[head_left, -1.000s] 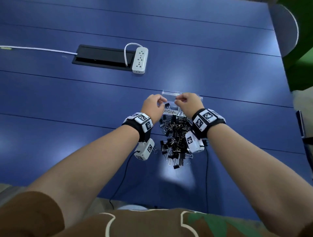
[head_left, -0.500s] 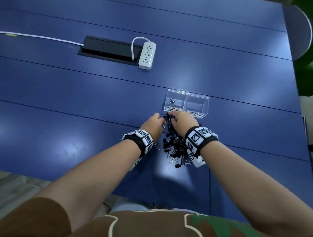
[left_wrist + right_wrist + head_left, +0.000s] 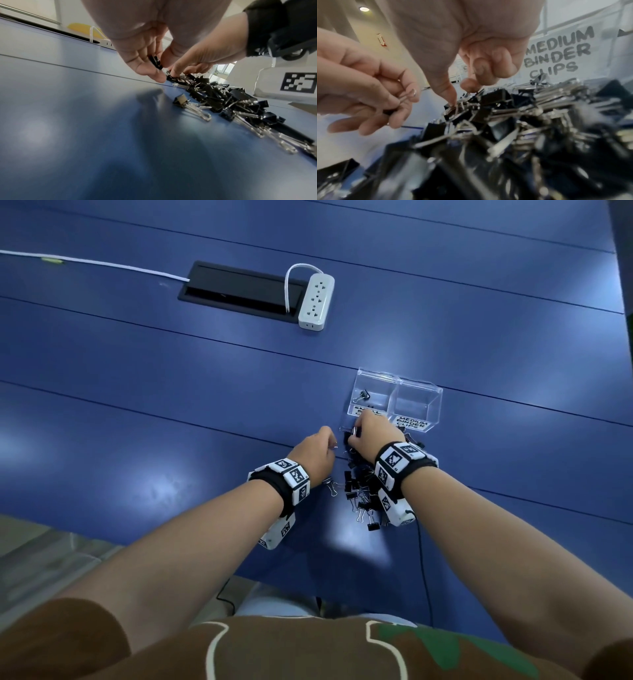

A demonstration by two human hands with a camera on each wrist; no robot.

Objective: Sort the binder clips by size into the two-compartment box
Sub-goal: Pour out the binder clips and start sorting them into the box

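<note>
A clear two-compartment box [image 3: 432, 409] stands on the blue table, labelled small on the left and medium on the right. One small clip [image 3: 361, 396] lies in the left compartment; the right compartment holds nothing. A pile of black binder clips [image 3: 359, 491] lies just in front of the box, partly under my right wrist. My left hand [image 3: 159, 70] pinches a small black clip [image 3: 155, 62] beside the pile's far left end. My right hand [image 3: 458, 93] has thumb and forefinger closed on a clip [image 3: 453, 108] that lies on top of the pile.
A white power strip [image 3: 315, 302] and a black cable hatch [image 3: 236, 289] lie farther back on the table. A white cable [image 3: 85, 261] runs off to the left. The table's near edge is below my forearms.
Both hands came back from above the box to the far end of the pile. The left hand has drawn slightly left with a small clip in its fingers.
</note>
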